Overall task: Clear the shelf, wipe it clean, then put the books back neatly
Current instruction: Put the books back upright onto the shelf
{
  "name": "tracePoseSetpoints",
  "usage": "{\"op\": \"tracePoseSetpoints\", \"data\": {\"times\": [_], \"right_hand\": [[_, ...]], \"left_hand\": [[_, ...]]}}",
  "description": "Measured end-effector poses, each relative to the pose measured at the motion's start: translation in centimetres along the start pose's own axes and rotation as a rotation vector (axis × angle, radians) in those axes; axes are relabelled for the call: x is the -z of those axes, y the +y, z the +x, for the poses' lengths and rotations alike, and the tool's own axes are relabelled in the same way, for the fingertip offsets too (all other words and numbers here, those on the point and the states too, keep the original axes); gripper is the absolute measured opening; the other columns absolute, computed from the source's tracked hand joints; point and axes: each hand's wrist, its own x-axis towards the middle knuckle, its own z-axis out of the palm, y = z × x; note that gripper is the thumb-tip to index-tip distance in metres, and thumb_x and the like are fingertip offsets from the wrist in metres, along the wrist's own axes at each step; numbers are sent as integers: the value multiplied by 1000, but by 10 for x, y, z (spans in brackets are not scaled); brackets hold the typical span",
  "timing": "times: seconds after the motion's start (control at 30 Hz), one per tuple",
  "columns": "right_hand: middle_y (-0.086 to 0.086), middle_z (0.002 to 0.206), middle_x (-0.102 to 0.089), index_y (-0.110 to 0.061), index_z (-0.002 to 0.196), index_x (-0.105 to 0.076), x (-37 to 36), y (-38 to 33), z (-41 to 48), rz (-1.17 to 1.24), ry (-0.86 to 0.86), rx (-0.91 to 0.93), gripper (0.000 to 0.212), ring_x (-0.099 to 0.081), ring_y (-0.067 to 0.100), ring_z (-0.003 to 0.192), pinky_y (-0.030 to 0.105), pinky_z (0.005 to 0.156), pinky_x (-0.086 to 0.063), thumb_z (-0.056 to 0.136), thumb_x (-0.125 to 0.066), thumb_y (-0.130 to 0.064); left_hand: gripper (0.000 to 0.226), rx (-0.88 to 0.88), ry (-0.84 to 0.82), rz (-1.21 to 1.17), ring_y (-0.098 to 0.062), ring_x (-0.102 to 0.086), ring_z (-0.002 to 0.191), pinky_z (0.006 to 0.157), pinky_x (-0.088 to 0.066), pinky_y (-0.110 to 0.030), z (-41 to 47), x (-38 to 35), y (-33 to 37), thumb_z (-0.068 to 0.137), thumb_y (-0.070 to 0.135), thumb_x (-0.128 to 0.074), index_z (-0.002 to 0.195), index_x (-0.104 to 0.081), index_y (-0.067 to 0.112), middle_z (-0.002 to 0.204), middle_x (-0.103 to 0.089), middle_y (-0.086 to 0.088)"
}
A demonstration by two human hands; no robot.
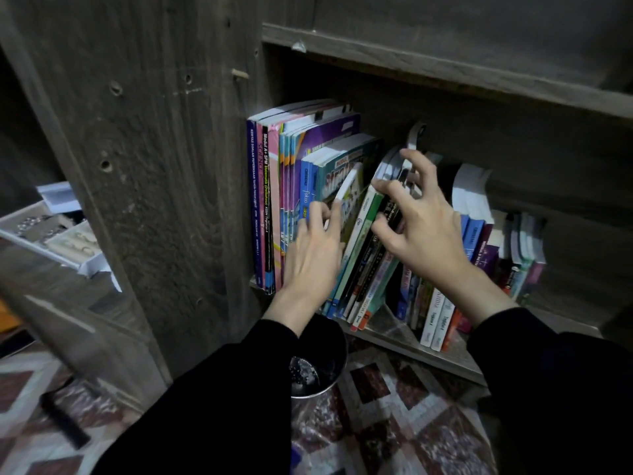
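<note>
While the shelf stands full, clearing seems barely begun: upright books at left, leaning books mid-row. Left hand presses flat-fingered on the upright ones; right hand curls over the leaning tops. Next: firm pinch, lift out. Row's rear dark; left fingertips hard to read.

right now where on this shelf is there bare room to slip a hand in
Bare shelf board shows in the wedge between the leaning books and the right-hand books, plus height above those. The upright books at left are packed tight.
</note>
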Motion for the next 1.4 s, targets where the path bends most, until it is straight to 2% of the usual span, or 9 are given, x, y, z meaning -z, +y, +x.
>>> {"op": "tracePoseSetpoints", "data": {"times": [0.33,0.5,0.73,0.83,0.9,1.03,1.2,1.3,1.4], "right_hand": [[2,153,-20,-25,117,-54,3,-5,1,-2,-37,-25,34,-39,25,130,45,65,-53,84,-53,-33],[4,153,-21,-23,118,-55,5,-11,4,-19,-68,-23,34,-43,27,123,31,61,-38,86,-56,-31],[-1,159,-6,-28,131,-45,-1,-30,24,-89,-221,-34,40,-36,29,125,34,67,-35,91,-49,-29],[-3,160,5,-33,140,-38,0,-38,41,-44,-383,-56,48,-22,34,138,44,96,-40,94,-48,-28],[-3,160,9,-38,144,-33,11,-44,41,41,-430,-96,48,-3,31,146,50,114,-20,98,-44,-35],[3,153,-27,-39,139,-43,65,-59,-7,521,-244,-393,53,-24,23,141,45,114,-25,93,-34,-63],[2,147,-42,-42,150,-5,145,-52,-92,388,-906,-539,101,-39,21,135,35,108,-34,65,-27,-90],[11,129,-49,-46,146,14,168,-36,-128,308,-817,-660,93,-40,27,130,30,99,-37,83,-53,-60],[6,92,-42,-51,144,13,182,-9,-149,92,-594,-782,82,-53,33,110,34,89,-42,91,-48,-33]], "left_hand": [[52,134,182,-459,-23,-60,60,54,-47,-32,-41,-8,-11,92,8,-60,141,-43,17,86,-68,-12],[47,191,83,-417,-8,-39,39,51,-46,-31,-32,34,-10,90,6,-60,132,-51,22,53,-51,2],[38,226,-186,-334,-10,-48,54,60,-39,-30,-39,93,5,93,15,-55,129,-45,22,64,-51,5],[35,245,-234,-309,-10,-50,58,59,-37,-30,-32,117,14,89,14,-58,123,-51,20,63,-49,4],[33,277,-279,-308,-10,-54,60,57,-39,-29,-25,134,18,85,11,-60,116,-57,18,65,-50,3],[22,370,-396,-568,-27,-66,54,46,-54,-31,-14,158,41,81,-1,-63,99,-62,11,74,-63,-12],[23,350,-531,-890,-20,-61,42,37,-52,-29,-8,147,105,80,-13,-60,98,-60,1,74,-64,-23],[23,273,-575,-981,-23,-63,43,43,-56,-34,-8,128,158,79,-11,-62,93,-59,7,71,-65,-20],[19,48,-475,-1026,-21,-67,50,56,-59,-36,-13,107,210,84,10,-69,99,-62,17,65,-66,-9]]}}
